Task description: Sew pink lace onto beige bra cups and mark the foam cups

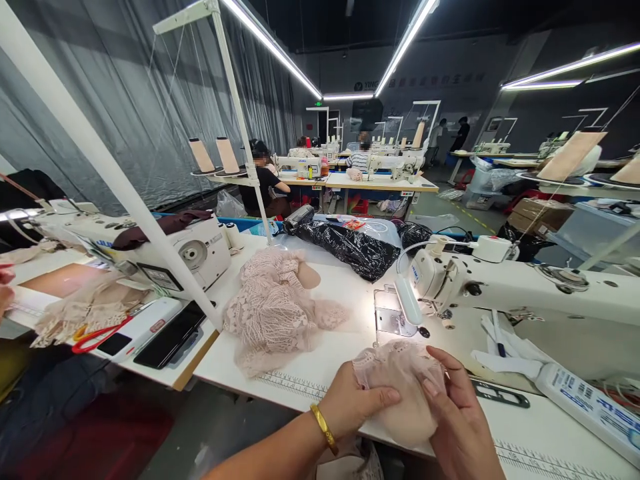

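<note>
Between my two hands is a piece of pale pink lace fabric (400, 380), with sheer mesh and a smooth beige part, held over the front edge of the sewing table. My left hand (357, 400), a gold bracelet on its wrist, grips the fabric's left side with the thumb on top. On the right side, my right hand (457, 407) pinches the cloth between thumb and fingers. Just beyond stands a white sewing machine (480, 280), its lit needle area above a metal plate (393, 322). A heap of similar pink lace (273, 307) lies to the left on the tabletop.
A black plastic bag (345, 247) lies behind the machine. At right are a white bottle (590, 407) and a dark flat tool (500, 393). Leftward, a phone (170, 333) and red scissors (100, 337) lie near another sewing machine (185, 253). Several people sit or stand farther back.
</note>
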`<state>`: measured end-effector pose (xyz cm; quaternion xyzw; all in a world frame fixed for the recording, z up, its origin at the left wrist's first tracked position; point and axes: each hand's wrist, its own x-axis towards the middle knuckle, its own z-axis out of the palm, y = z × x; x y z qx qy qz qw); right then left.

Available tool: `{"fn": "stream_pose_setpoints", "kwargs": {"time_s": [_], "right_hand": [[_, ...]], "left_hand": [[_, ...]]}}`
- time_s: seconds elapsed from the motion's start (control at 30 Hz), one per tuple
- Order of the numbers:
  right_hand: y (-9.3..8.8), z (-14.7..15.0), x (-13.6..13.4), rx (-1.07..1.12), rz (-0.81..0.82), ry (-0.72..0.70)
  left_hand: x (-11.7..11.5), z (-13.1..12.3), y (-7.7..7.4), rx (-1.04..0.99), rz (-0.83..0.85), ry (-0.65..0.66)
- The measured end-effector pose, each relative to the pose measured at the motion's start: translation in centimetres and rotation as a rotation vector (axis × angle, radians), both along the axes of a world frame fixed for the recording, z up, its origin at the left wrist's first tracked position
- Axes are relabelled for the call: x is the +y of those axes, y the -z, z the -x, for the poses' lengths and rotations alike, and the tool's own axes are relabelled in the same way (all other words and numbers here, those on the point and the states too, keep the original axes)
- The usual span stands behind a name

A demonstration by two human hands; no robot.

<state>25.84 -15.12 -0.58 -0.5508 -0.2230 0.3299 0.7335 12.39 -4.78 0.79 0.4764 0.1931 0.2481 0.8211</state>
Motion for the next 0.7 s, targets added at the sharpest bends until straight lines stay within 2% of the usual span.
{"fn": "stream_pose_setpoints", "kwargs": {"time_s": [0.07,0.13,0.27,0.37,0.43,0.57,0.7], "right_hand": [[-0.2,-0.4,0.5,0.112,0.038,0.017],[-0.3,-0.8,0.6,0.194,0.107,0.013],[-0.4,-0.6,0.0,0.229,0.090,-0.023],[-0.6,-0.1,-0.5,0.208,0.056,-0.059],[-0.6,0.1,-0.6,0.189,0.065,-0.070],[-0.2,0.4,-0.4,0.159,0.060,-0.044],[-0.1,0.9,-0.4,0.165,0.039,-0.036]], "left_hand": [[-0.4,0.1,-0.3,-0.010,0.109,0.087],[-0.5,0.2,-0.8,-0.021,0.190,0.094],[0.3,0.3,-1.6,-0.072,0.249,-0.008],[1.0,0.0,-1.6,-0.061,0.302,-0.035],[1.3,-0.3,-1.5,-0.073,0.349,-0.114],[1.3,-1.0,-1.4,-0.126,0.407,-0.301],[0.9,-1.3,-1.4,-0.075,0.415,-0.352]]}}
